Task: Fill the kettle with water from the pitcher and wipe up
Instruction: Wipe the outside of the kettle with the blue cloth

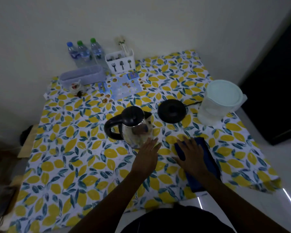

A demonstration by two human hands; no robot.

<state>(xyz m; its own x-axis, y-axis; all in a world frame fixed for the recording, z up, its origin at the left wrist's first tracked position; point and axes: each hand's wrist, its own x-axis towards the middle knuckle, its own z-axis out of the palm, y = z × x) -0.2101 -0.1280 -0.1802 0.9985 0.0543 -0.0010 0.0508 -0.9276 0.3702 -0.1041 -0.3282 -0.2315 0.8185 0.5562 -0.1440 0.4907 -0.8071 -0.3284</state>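
Note:
A steel kettle [134, 126] with a black lid and handle stands mid-table, off its round black base [172, 111], which lies just to its right. A translucent pitcher [220, 101] with a pale lid stands at the right. A folded dark blue cloth [207, 163] lies flat in front of the pitcher. My right hand [191, 154] rests palm-down on the cloth's left part, fingers spread. My left hand [147, 157] lies flat with fingers apart, its fingertips at the kettle's near side.
The table carries a lemon-print cloth [71, 158]. At the back stand three water bottles [84, 52], a white cutlery holder [120, 62], a clear plastic box [81, 75], a small jar [76, 87] and a sticker sheet [123, 86]. A dark cabinet [279, 81] stands at the right.

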